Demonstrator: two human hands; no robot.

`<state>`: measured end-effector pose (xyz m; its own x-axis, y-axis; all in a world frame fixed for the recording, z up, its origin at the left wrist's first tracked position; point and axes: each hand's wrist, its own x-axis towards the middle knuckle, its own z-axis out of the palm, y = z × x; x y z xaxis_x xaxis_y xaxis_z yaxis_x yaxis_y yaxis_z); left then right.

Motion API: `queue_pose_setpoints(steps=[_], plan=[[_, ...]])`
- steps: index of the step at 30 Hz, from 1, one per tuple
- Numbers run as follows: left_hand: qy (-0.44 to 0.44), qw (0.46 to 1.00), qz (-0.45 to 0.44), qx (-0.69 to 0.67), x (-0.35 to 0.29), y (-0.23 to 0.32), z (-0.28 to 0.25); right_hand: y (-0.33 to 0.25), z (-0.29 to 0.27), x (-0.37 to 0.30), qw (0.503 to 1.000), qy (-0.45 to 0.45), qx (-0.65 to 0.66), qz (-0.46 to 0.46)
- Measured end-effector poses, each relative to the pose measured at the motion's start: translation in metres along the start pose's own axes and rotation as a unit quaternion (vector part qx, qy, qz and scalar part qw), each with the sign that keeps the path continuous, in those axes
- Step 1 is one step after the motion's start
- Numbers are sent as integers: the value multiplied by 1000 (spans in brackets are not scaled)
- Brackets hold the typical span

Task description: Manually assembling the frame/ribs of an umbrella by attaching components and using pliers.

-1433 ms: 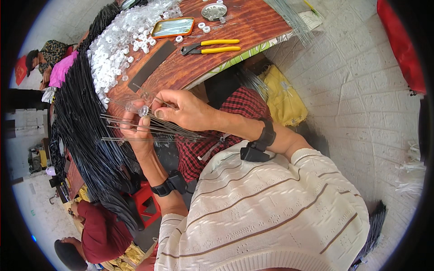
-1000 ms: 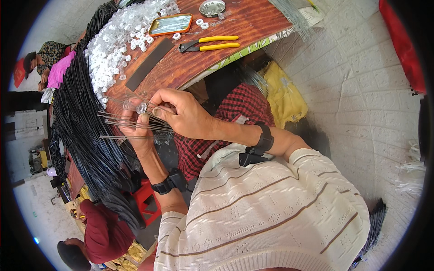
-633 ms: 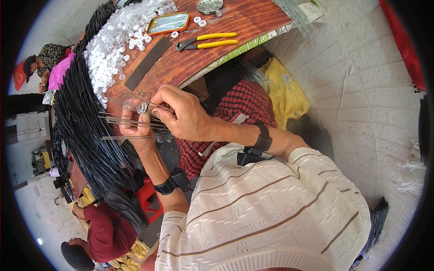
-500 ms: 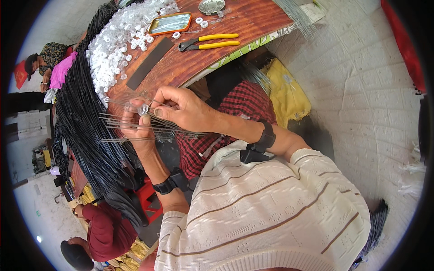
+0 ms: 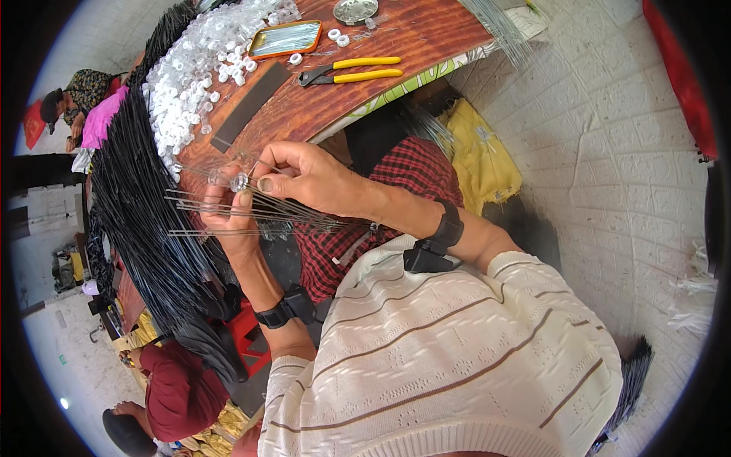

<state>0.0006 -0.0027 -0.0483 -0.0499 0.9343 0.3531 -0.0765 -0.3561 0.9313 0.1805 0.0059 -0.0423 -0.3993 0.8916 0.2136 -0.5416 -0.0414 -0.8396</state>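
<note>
My left hand (image 5: 231,221) is closed around a small clear plastic piece (image 5: 239,182), held between thumb and fingers. Several long thin metal wires (image 5: 297,212) fan out across this hand and run beneath the right one. Close beside the clear piece, my right hand (image 5: 308,180) has its thumb and bent forefinger drawn together at a thin wire; its exact grip is partly hidden. Both hands are above my lap, just off the table's near edge.
On the brown table (image 5: 426,30) lie yellow-handled cutting pliers (image 5: 354,70), a dark flat bar (image 5: 251,105), an orange-rimmed tray of wires (image 5: 286,38) and a heap of clear and white plastic pieces (image 5: 190,84). Black strands (image 5: 145,198) pile up at left. Two people work farther left.
My right thumb and forefinger have shifted slightly, showing more of the clear piece. The left hand stays nearly in place, still holding it.
</note>
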Motion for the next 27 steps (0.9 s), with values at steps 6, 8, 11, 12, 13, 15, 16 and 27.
queue_pose_setpoints(steps=[6, 8, 11, 12, 13, 15, 16, 27], plan=[[8, 994, -54, -94, -2, -4, 1, 5, 7, -5, 989, 40, -123, -68], [19, 991, -59, -123, -4, 1, 6, -1, 8, -6, 983, 44, -156, -84], [22, 989, -55, -133, -4, -5, -4, -11, 7, -7, 963, 45, -245, -107], [21, 989, -55, -133, -4, -5, -3, -11, 3, -4, 967, 35, -238, -87], [17, 989, -49, -135, -4, -4, -2, -11, 1, -3, 970, 26, -232, -68], [14, 989, -44, -137, -4, -4, -2, -8, 2, -2, 968, 33, -238, -78], [8, 990, -49, -131, -4, -4, -3, -7, 2, -1, 965, 40, -244, -89], [-26, 991, -67, -112, -7, -16, -22, -18, -4, 1, 994, -15, -91, 58]])
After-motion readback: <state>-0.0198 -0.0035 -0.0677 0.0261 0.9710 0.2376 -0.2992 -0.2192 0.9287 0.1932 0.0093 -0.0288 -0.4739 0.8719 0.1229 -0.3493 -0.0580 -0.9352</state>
